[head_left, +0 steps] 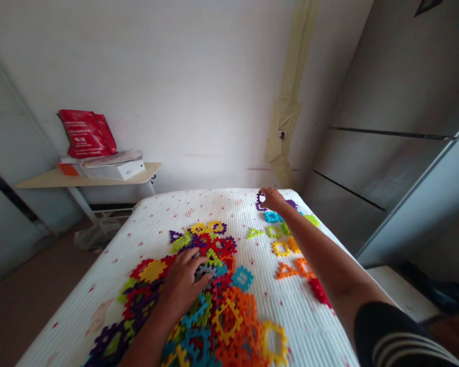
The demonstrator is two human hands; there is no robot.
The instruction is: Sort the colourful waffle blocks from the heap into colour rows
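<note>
My right hand (273, 198) reaches to the far right of the bed-like surface, its fingers closed on a purple square interlocking piece (258, 202). Another purple piece (291, 204) lies just right of that hand, partly behind the arm. My left hand (185, 275) rests over a mixed pile of colourful toothed plastic pieces, fingers apart and curved. A grey piece (208, 271) lies by its thumb and fingertips. Near it are a blue square (242, 278), a yellow piece (153, 270) and a yellow frame (227, 321). My left forearm hides part of the pile.
Right of the pile, pieces lie in rows by colour: a blue square (272, 217), a green triangle (255, 233), a yellow square (281, 248), an orange triangle (285, 270) and a red piece (319, 291). A side table (153, 171) holds a red bag (87, 133) and white box (117, 171).
</note>
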